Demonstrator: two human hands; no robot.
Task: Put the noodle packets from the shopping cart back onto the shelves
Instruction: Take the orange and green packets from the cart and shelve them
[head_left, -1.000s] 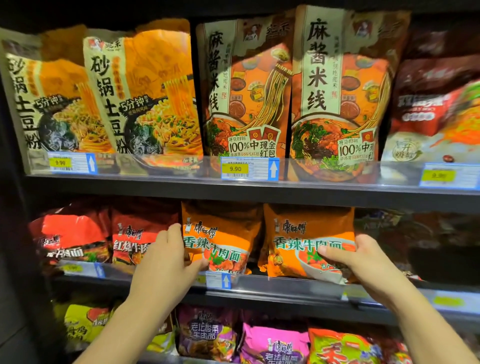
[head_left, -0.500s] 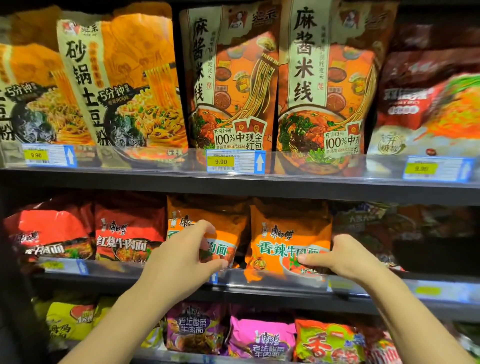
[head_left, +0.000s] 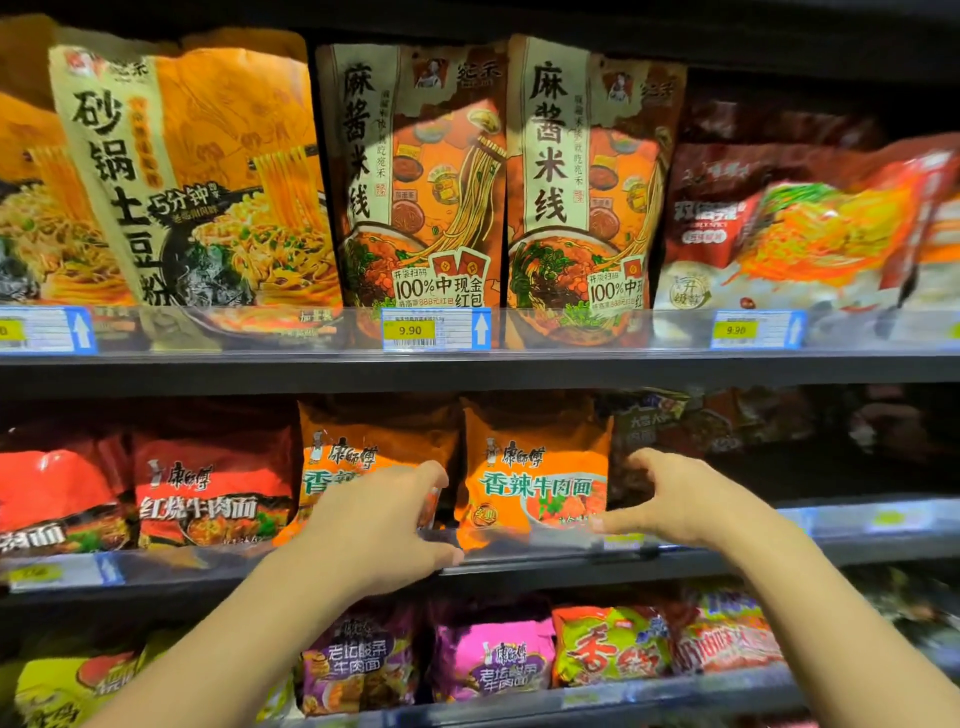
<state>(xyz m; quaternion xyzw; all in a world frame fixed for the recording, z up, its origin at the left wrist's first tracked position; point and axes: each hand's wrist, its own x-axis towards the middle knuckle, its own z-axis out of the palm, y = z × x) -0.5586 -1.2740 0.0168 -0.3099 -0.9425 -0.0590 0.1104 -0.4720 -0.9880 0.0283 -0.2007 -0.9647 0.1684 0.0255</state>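
- Head view: two orange plastic noodle packets stood upright side by side on the dark middle shelf (head_left: 519, 564), behind its clear front rail.
- Right orange noodle packet (head_left: 535, 483) was fully in view, between the two hands, its bottom edge tucked behind the rail.
- Left orange noodle packet (head_left: 363, 457) sat just beside it, partly hidden by the left hand (head_left: 379, 525).
- Left hand was in front of that packet at the rail, fingers (head_left: 434, 475) loosely curved and spread apart; could not tell whether they touched the packet, no clamp visible.
- Right hand (head_left: 675, 499) was at the right edge of the right packet, fingers (head_left: 636, 460) curved and apart, thumb out towards the packet's lower corner; it looked empty, contact unclear.
- Neither hand carried a packet.
- Red plastic noodle packets (head_left: 208, 483) filled the same shelf to the left; dark packets to the right were dim and unreadable.
- Tall orange and brown pouches (head_left: 415, 182) lined the upper shelf above yellow 9.90 price tags (head_left: 410, 330).
- Purple, pink and green packets (head_left: 493, 660) sat on the lower shelf.
- Progress judgement: these two orange packets looked shelved, hands likely just squaring them up or letting go.
- Shopping cart was out of view, so what was left to restock could not be told.
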